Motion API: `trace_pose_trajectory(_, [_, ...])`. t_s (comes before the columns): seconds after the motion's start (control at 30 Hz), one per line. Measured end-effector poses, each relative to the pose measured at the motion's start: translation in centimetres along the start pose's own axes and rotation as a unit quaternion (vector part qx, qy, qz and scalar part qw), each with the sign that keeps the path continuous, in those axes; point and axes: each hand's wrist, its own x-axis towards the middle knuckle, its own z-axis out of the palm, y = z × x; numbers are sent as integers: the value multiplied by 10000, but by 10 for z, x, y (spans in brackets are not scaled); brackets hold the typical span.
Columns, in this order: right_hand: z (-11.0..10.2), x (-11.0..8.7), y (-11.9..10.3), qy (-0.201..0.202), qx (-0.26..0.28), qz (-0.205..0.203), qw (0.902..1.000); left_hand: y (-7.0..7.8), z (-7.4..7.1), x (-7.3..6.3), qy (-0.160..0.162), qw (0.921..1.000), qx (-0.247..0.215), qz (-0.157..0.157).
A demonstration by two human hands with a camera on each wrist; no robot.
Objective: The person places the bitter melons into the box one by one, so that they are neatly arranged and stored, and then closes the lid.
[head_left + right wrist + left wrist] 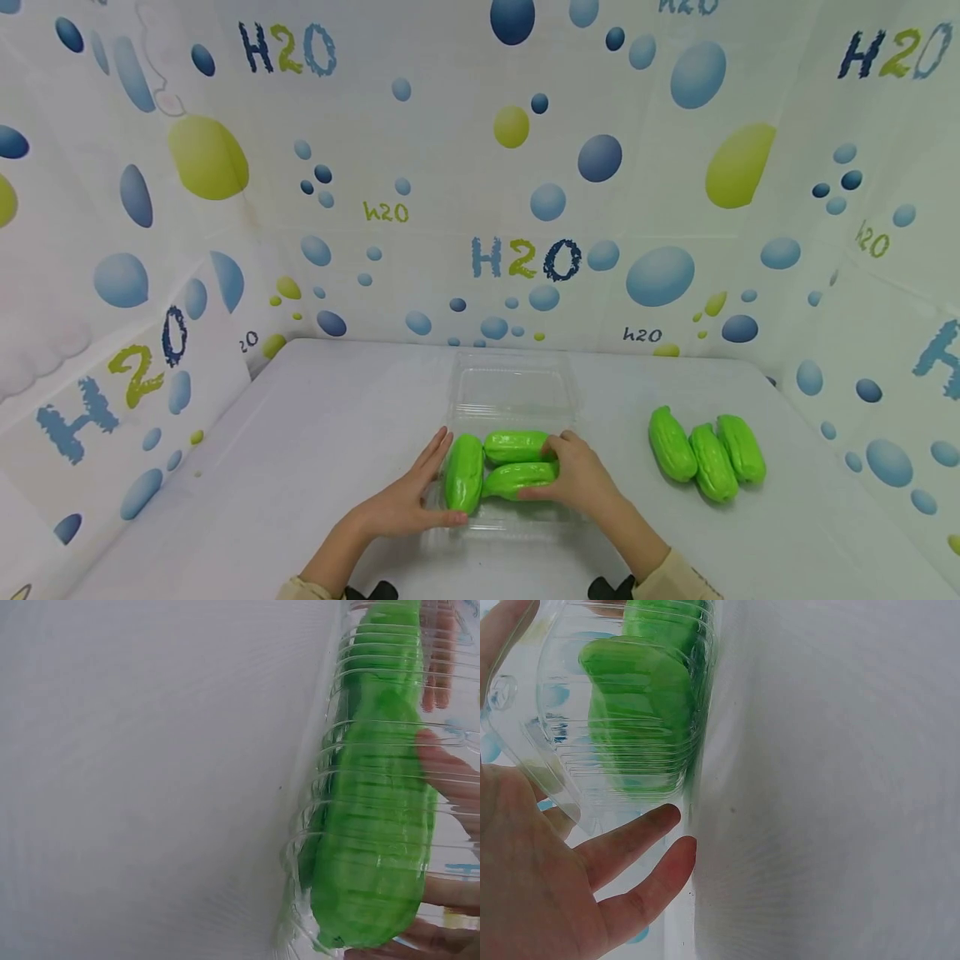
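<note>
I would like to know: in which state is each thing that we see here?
Clear container: open, loaded
Lid: folded back
Inner green vegetables: three lying, one lengthwise, two crosswise
Outer green vegetables: three lying side by side
Left hand: spread, at the container's left side
Right hand: holding the crosswise vegetables

The vegetables [464, 475] are bright green, the backdrop [450, 167] white, spotted blue and lime.
</note>
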Motion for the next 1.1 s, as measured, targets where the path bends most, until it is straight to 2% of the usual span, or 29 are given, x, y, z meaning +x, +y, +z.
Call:
trace_pose_trajectory(0.27, [0,-1,0,159,260,-61,9995,1,0,-1,-5,10000,-13,-49])
trace_pose_trajectory(0.47, [0,-1,0,238,527,57,9983,-1,1,0,1,10000,-9,-25])
trace_pose_trajectory(0.67, [-3,-2,0,389,1004,136,9941,-1,0,0,-1,10000,11,-23])
trace_pose_trajectory(1.1, [-13,-2,0,606,1441,384,9870,-1,0,0,9,10000,42,-26])
